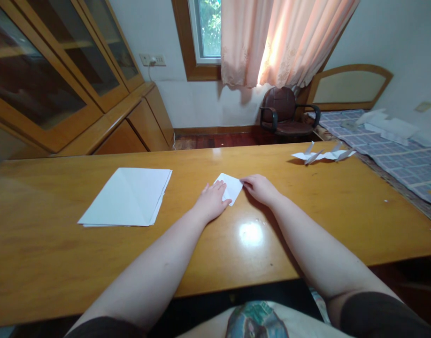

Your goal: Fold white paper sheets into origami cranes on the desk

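A small folded piece of white paper (231, 188) lies on the honey-coloured wooden table (42, 244), tilted like a diamond between my two hands. My left hand (211, 202) rests flat with its fingertips pressing the paper's left side. My right hand (259, 189) comes in from the right, its fingertips gripping the paper's right edge. To the left of my left hand lies a stack of white paper sheets (126, 197) with a crease across the top sheet. A white folded paper shape with pointed flaps (323, 155) sits near the table's far right edge.
Behind the table stand a wooden cabinet with glass doors (53, 70) and a dark leather office chair (280, 112). A bed with a blue checked cover (388, 145) runs along the right side, with white papers (388, 123) on it.
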`<state>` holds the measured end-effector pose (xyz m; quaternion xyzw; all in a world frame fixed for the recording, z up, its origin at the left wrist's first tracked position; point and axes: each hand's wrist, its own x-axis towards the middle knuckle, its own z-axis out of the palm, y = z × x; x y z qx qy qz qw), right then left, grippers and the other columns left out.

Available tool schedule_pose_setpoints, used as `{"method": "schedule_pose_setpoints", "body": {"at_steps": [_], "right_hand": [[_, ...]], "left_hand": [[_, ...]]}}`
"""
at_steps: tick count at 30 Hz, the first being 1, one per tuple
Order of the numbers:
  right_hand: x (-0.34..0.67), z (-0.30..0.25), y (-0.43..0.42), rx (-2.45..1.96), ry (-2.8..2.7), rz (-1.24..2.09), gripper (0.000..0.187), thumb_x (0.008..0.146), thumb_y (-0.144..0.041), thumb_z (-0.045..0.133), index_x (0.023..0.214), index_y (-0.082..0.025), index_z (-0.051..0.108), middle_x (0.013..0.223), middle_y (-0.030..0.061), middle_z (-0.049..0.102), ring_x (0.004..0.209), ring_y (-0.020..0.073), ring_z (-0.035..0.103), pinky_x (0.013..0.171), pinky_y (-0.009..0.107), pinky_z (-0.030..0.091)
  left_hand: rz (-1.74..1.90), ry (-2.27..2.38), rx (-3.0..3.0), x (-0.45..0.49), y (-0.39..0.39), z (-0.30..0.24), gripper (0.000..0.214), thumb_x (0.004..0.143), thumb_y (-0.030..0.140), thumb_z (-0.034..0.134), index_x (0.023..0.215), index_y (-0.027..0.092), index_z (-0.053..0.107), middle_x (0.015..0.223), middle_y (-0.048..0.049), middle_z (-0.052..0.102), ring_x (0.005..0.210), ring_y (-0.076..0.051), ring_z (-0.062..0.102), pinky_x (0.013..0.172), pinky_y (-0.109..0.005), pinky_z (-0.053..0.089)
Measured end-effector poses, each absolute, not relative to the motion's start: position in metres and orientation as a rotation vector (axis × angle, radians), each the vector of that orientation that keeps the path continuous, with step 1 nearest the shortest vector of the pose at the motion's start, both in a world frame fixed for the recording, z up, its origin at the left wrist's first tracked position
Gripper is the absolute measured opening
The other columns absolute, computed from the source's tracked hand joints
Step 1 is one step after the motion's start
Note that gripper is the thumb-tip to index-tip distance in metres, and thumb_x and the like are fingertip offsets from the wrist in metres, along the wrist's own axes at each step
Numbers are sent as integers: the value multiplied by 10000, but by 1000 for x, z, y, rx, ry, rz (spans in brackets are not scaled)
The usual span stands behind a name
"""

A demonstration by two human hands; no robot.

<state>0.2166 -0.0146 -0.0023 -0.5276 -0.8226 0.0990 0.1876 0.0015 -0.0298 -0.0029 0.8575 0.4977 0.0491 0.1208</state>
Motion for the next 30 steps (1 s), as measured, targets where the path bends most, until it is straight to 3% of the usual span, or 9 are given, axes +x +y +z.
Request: {"method": "schedule_pose_setpoints", "body": {"at_steps": [5, 8, 14, 20, 24, 30], "right_hand": [[229, -11, -8, -1387, -2274, 473, 330, 831, -69, 477, 1024, -185, 718, 1011, 67, 723, 913, 174, 650, 853, 296, 478], [232, -10, -7, -1338, -2271, 477, 364, 804, -31, 466, 988, -198, 732, 959, 53, 728, 878, 164, 647, 844, 294, 476], [233, -8, -8, -1216, -2297, 581, 280, 806, -91, 545, 965, -208, 744, 903, 47, 698, 829, 149, 629, 791, 268, 476], [235, -9, -8, -1135, -2322, 549, 246, 751, -102, 629, 920, -226, 756, 1058, 74, 654, 949, 179, 600, 893, 324, 435], [236, -7, -6, -1080, -2395, 643, 117, 806, -244, 645, 852, -237, 753, 1015, 53, 695, 956, 190, 603, 929, 346, 398], [234, -5, -6, -1311, -2327, 724, 246, 854, -373, 577, 778, -179, 708, 772, 41, 681, 729, 161, 576, 708, 270, 409]], "left_hand": [[78, 1375, 2500, -7, -24, -3, 631, 852, 441, 525, 1433, 263, 356, 1523, -62, 308, 1422, -334, 165, 1108, -631, 94], [43, 1321, 2508, -11, -21, -4, 584, 879, 396, 482, 1438, 300, 345, 1537, -32, 274, 1431, -331, 123, 1095, -656, 75], [48, 1213, 2506, -14, -17, -3, 517, 915, 204, 370, 1419, 318, 378, 1526, -11, 291, 1423, -222, 209, 1141, -534, 134], [223, 1114, 2455, -16, -12, -4, 489, 862, 197, 489, 1351, 202, 491, 1439, -75, 448, 1369, -197, 342, 1141, -374, 247], [283, 1041, 2430, -17, -11, -6, 438, 839, 229, 537, 1272, 172, 569, 1374, -88, 524, 1307, -216, 436, 1103, -358, 322], [205, 1015, 2525, -9, -22, -1, 447, 890, 274, 467, 1323, 176, 520, 1431, -87, 458, 1323, -226, 413, 1105, -366, 312]]}}
